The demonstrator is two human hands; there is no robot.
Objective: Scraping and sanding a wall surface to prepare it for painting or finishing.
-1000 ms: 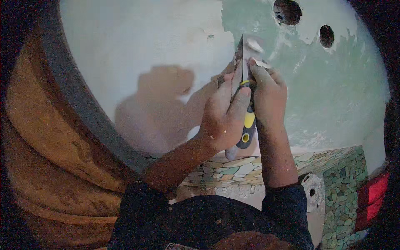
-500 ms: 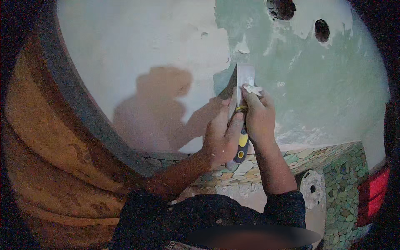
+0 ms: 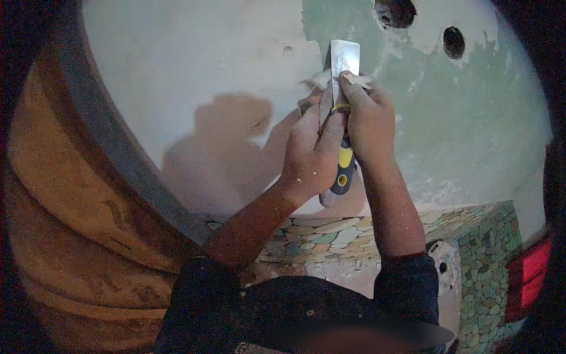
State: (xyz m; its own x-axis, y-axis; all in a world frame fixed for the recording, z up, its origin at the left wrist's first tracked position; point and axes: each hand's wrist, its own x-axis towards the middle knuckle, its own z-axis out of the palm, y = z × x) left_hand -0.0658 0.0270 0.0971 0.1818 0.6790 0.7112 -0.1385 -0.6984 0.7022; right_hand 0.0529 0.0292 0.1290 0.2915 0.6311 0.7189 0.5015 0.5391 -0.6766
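Observation:
A putty knife [image 3: 346, 53] with a broad metal blade and a black and yellow handle points up against the wall. My left hand [image 3: 312, 150] is closed round it where blade and handle meet. With thumb and fingers, my right hand [image 3: 371, 127] grips the blade from the other side. A crumpled white scrap [image 3: 359, 80] sticks out at the right thumb, its material unclear. Beside the left fingers another whitish piece [image 3: 321, 79] lies against the blade's edge. A grey rounded end [image 3: 326, 200] shows under the handle; what it belongs to is hidden.
The wall is part white plaster [image 3: 194, 53], part worn green paint [image 3: 424, 130], with two dark holes [image 3: 396, 13] at upper right. A stone-mosaic ledge [image 3: 330, 233] runs below. Brown patterned drapery [image 3: 88, 236] hangs at left, and something red [image 3: 527, 274] stands at far right.
Both hands and the putty knife have moved up the wall together. The blade now covers the ragged border of white and green, and whitish material shows on its left.

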